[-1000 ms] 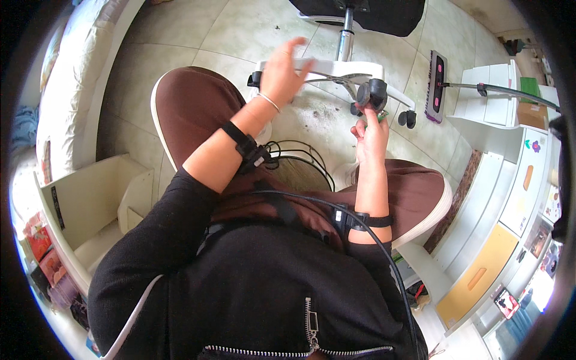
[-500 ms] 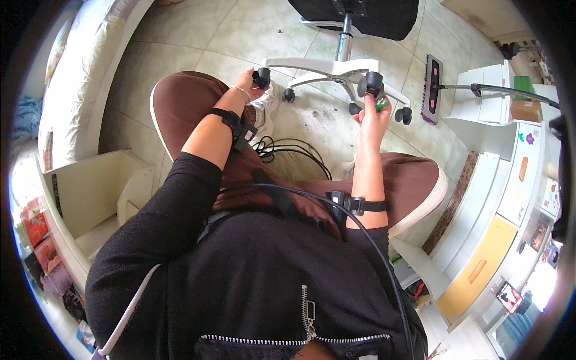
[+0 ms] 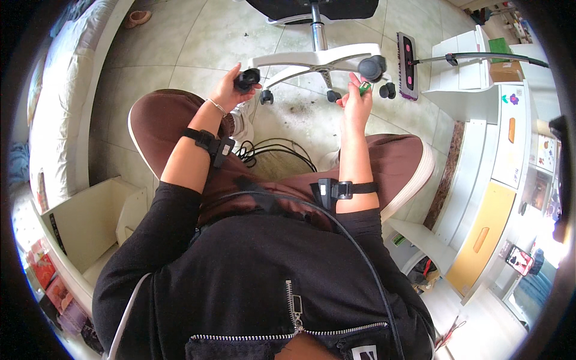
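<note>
A white five-spoke office chair base stands in front of me with black casters at its leg ends. My left hand is closed around the black caster at the left leg's end. Just below the right front caster, my right hand pinches a small green object; its exact kind is too small to tell. Whether the right fingers touch that caster cannot be made out. Two more casters show farther under the base, along with another dark one on the left.
Black cables lie coiled on the tiles between my crossed legs. A floor brush with a long handle lies at the right beside white drawers. An open white cabinet is at lower left. Dark debris dots the floor.
The whole view has shifted, so the chair and both hands appear farther left. My right fingers have lowered slightly from the right caster, and the green object shows more.
</note>
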{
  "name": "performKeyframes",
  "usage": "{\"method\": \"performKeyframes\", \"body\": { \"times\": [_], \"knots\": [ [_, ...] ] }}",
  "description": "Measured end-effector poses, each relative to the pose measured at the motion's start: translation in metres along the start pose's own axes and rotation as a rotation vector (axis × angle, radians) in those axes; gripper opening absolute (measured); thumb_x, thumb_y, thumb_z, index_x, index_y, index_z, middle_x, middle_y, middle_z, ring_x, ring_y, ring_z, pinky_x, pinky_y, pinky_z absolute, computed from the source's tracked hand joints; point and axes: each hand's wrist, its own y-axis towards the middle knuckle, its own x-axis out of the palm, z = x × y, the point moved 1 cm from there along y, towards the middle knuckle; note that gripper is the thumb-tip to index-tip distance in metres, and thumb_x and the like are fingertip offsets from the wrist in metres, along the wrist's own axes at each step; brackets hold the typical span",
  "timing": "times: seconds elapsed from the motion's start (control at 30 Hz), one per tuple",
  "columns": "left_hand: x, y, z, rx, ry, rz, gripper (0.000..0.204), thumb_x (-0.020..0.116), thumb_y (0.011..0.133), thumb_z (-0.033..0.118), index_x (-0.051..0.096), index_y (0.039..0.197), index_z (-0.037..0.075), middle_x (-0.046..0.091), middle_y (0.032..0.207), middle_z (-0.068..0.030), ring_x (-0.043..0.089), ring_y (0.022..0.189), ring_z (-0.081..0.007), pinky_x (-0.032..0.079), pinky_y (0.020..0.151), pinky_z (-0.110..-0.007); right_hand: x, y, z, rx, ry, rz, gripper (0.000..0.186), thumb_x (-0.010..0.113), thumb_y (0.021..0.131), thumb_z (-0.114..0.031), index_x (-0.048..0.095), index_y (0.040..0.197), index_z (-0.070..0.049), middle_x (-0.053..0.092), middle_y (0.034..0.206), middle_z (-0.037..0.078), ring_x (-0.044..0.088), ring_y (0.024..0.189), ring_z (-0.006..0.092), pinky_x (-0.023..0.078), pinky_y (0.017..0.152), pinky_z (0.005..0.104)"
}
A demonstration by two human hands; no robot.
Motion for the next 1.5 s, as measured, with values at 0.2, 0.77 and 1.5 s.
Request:
{"method": "performKeyframes", "body": {
  "times": [0.2, 0.77, 1.5],
  "knots": [
    [0.033, -0.002, 0.000, -0.078, -0.127, -0.214, 0.047, 0.041, 0.095, 0.044, 0.055, 0.107, 0.000, 0.050, 0.069, -0.0021, 0.039, 0.051, -0.0092, 0.032, 0.046, -0.021, 0.001, -0.006, -0.002, 0.011, -0.055, -0.058, 0.045, 0.052, 0.085, -0.007, 0.041, 0.129, -0.001, 0.057, 0.120, 0.013, 0.047, 0.051, 0.0061, 0.045, 0.046, 0.0227],
    [0.155, 0.019, 0.006, -0.130, 0.010, -0.342, 0.047, 0.052, 0.087, 0.053, 0.057, 0.097, 0.008, 0.052, 0.067, 0.0011, 0.040, 0.050, -0.0077, 0.033, 0.047, -0.021, 0.025, -0.030, -0.006, -0.148, -0.291, -0.307, 0.040, 0.061, 0.088, -0.019, 0.049, 0.123, -0.002, 0.064, 0.102, 0.006, 0.059, 0.087, 0.0138, 0.046, 0.078, 0.0276],
    [0.194, 0.024, 0.020, -0.300, 0.069, -0.303, 0.035, 0.049, 0.091, 0.044, 0.050, 0.080, 0.011, 0.051, 0.066, -0.0031, 0.041, 0.049, -0.0110, 0.036, 0.046, -0.024, -0.019, -0.025, -0.038, -0.084, 0.115, 0.009, 0.034, 0.054, 0.093, -0.027, 0.050, 0.113, 0.000, 0.061, 0.101, 0.011, 0.039, 0.049, 0.0054, 0.040, 0.048, 0.0236]
  ]
}}
